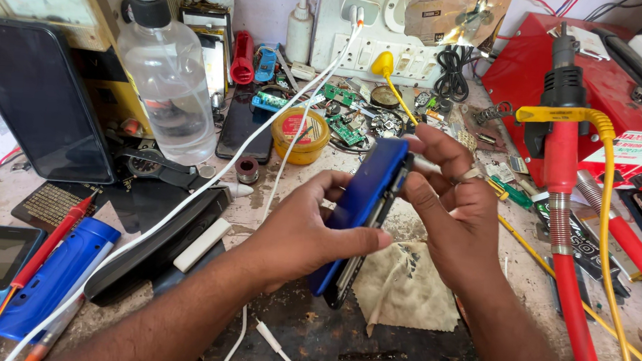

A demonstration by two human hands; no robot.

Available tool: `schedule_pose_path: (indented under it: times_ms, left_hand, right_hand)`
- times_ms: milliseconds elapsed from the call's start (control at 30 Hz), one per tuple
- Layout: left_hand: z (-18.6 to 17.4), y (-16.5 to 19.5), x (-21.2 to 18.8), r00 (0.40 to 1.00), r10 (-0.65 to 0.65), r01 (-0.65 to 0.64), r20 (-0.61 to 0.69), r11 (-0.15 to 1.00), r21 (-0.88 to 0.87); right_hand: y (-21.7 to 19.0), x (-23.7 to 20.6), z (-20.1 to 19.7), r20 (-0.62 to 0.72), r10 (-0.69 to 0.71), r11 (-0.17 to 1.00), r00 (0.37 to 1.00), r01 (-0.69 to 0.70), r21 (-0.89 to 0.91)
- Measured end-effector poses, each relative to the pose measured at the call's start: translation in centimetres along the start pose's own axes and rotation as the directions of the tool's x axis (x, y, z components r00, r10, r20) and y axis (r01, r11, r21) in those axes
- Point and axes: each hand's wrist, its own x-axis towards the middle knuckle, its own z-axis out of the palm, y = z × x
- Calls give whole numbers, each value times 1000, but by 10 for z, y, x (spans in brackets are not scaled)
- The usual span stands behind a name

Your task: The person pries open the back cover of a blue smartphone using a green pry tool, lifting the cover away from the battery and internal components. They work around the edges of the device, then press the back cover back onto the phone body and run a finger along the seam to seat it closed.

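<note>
From the head view, I am holding a blue-backed smartphone (361, 206) on edge above the bench (430, 349), mid-scene, over a stained cloth (404, 286). My left hand (297, 236) is clamping its lower half, thumb across the back; my right hand (449, 202) is pinching the top edge. It looks light, rigid, slick and fragile, so I am gripping the edges, not the glass.
</note>
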Motion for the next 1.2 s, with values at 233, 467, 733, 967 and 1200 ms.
schedule_pose_path:
  times_ms: [233,467,733,967,1200]
  left_hand:
    - [4,2,-7,918,289,-144,-273,881,451]
    - [11,3,-18,721,621,-209,-307,617,759]
    - [8,1,-18,631,747,-223,-208,432,874]
    - [8,-1,-16,667,707,-193,-235,469,862]
    - [2,1,-10,757,562,-137,-333,635,760]
  right_hand:
    - [-9,-3,12,-133,116,990,984,-104,90]
    - [-15,1,23,-243,239,971,940,-225,84]
    - [-6,-2,41,-376,267,963,888,-233,134]
    - [6,-1,42,-368,242,965,898,-181,192]
    - [6,-1,31,-273,244,945,930,-165,281]
